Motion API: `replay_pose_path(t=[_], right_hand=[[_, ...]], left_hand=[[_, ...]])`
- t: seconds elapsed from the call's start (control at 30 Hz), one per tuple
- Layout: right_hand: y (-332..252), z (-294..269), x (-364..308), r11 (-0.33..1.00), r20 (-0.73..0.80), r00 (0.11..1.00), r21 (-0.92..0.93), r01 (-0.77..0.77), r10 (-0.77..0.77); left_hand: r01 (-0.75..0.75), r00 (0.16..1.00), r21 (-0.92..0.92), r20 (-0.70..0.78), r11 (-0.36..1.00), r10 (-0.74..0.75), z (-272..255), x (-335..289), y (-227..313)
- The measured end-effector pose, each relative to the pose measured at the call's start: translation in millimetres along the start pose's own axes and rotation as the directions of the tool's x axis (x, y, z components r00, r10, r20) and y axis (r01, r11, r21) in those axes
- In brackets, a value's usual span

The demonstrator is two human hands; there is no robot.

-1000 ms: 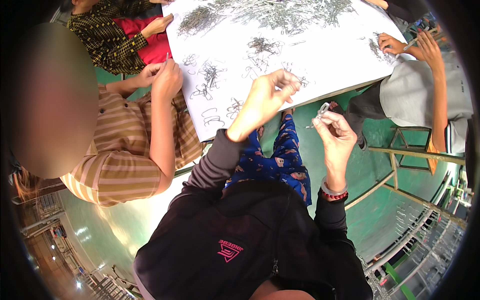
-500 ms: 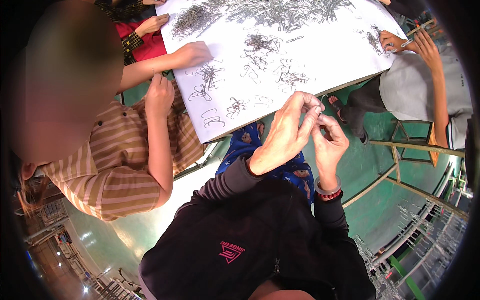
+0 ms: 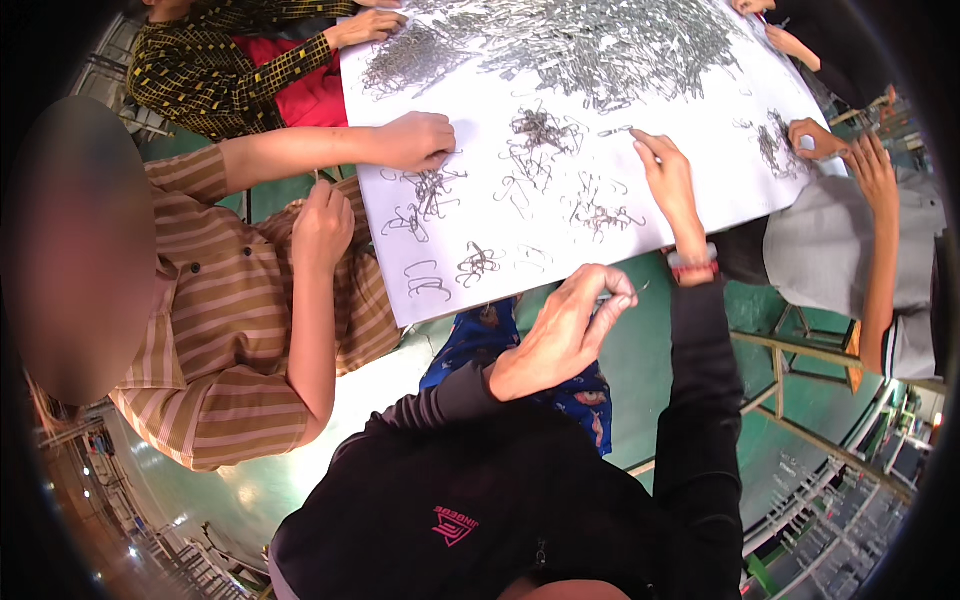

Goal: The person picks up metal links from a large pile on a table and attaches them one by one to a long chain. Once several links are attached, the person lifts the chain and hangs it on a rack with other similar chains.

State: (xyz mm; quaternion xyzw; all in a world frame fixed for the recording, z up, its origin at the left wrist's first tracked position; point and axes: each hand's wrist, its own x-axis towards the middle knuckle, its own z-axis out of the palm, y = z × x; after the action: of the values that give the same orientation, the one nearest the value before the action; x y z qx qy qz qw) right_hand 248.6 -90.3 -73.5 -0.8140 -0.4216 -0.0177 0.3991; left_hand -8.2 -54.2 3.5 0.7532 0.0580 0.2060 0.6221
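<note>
My left hand (image 3: 572, 325) is closed in a pinch over the table's near edge. From its fingertips sticks the thin curved tip of a wire hook (image 3: 645, 286); the rest is hidden by the fingers. My right hand (image 3: 668, 180), with a bangle and red beads at the wrist, reaches over the white tabletop (image 3: 470, 140). Its thumb and forefinger meet the right end of a small narrow metal link (image 3: 612, 131) lying flat there. Left of this hand are tangled dark wire hooks (image 3: 540, 130), and nearer me another cluster of hooks (image 3: 605, 213).
A broad heap of metal links (image 3: 600, 55) covers the far table, beside a pile of wire pieces (image 3: 415, 60). A person in a striped shirt (image 3: 220, 300) sits at left, hand over hooks. Others work around the table. A metal frame (image 3: 780, 350) stands at right.
My right hand has left my left hand and reached forward to the link on the table. My left hand still pinches the hook. The view has shifted, showing more of the far table.
</note>
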Motion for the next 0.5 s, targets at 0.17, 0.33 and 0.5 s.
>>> replay_pose_path(t=[0.17,0.33,0.5], right_hand=[[17.5,31.8,37.8,0.871,0.174,0.971,-0.438,0.225,-0.163],[-0.9,7.1,2.2,0.972,0.189,0.968,-0.195,-0.129,0.167],[-112.0,-58.2,-87.4,0.613,0.176,0.88,0.658,-0.439,0.441]], left_hand=[[0.026,1.0,0.02,0.016,0.999,-0.027,-0.8,-9.1,-0.9],[0.028,0.999,-0.023,0.025,0.999,-0.027,-2.0,-11.8,-0.9],[-0.039,0.999,0.038,0.002,0.999,0.039,-0.7,-13.9,-4.9]])
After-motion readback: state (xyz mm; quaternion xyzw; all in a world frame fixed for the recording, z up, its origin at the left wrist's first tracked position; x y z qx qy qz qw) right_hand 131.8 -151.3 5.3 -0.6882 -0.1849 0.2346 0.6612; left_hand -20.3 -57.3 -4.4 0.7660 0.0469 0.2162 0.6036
